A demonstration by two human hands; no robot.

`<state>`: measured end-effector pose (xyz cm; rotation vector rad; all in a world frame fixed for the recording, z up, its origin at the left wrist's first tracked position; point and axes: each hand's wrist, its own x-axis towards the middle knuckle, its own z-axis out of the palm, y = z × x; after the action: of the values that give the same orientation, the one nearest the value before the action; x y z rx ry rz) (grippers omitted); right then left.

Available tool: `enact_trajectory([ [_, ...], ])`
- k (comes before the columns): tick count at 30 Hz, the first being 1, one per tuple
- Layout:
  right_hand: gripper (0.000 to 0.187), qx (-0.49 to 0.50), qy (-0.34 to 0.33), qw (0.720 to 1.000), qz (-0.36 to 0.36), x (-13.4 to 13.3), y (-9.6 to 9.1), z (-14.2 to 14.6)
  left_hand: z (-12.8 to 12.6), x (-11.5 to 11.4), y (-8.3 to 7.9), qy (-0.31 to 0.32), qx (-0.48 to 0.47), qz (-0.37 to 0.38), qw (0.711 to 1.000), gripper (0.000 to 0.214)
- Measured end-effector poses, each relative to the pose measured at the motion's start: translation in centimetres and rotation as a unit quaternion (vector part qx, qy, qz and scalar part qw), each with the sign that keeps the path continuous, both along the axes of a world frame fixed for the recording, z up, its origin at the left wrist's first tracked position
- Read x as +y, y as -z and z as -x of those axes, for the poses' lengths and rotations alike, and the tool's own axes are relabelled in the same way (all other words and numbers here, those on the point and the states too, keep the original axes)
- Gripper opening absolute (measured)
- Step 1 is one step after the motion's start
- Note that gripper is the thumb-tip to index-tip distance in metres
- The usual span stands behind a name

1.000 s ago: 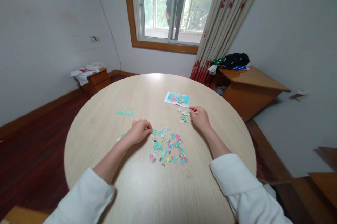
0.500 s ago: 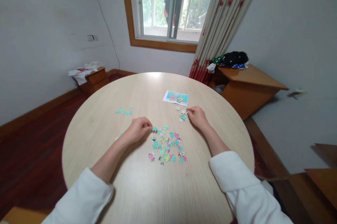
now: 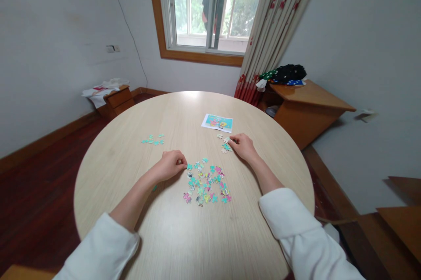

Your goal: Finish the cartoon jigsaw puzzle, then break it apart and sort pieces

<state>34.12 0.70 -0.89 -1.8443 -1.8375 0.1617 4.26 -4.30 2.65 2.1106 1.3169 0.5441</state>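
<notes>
My left hand (image 3: 171,164) is closed in a pinch at the left edge of a loose pile of puzzle pieces (image 3: 207,186). A teal puzzle piece (image 3: 189,167) shows at its fingertips. Farther off to the right, my right hand (image 3: 242,145) pinches at a small group of pieces, a pale puzzle piece (image 3: 226,140) at its fingers. Just below that lie teal and pale pieces (image 3: 226,147), partly overlapping. Another teal piece (image 3: 154,188) is half hidden by my left forearm.
Several teal pieces (image 3: 154,140) lie apart on the left of the round wooden table (image 3: 190,236). A picture sheet (image 3: 217,123) with cartoon figures rests beyond my right hand. Behind the table stand a curtain (image 3: 263,39) and a wooden cabinet (image 3: 309,100) with cloths on top.
My left hand has shifted slightly toward me, and the teal puzzle piece at its fingertips has moved with it. My right hand stays by the small group, its fingers a little lower. The view has tilted slightly.
</notes>
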Motion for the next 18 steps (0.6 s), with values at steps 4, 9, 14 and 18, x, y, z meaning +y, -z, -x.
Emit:
enact_trajectory([
  [4,0.025,0.002,0.006,1.0,-0.016,-0.2,-0.1,0.6,0.2,0.0,0.1,0.009,0.002,-0.004,1.0,0.011],
  [9,0.019,0.012,-0.003,1.0,-0.012,-0.3,0.0,1.2,0.4,0.1,0.2,0.04,0.041,0.007,0.998,0.013],
  [14,0.015,0.031,-0.004,0.999,-0.023,-0.3,-0.2,1.3,0.5,0.1,0.3,0.07,0.077,0.015,0.994,0.016],
  [18,0.006,0.079,-0.023,0.996,-0.032,-0.4,-0.4,1.5,0.5,0.1,0.4,0.068,0.074,0.019,0.995,0.018],
])
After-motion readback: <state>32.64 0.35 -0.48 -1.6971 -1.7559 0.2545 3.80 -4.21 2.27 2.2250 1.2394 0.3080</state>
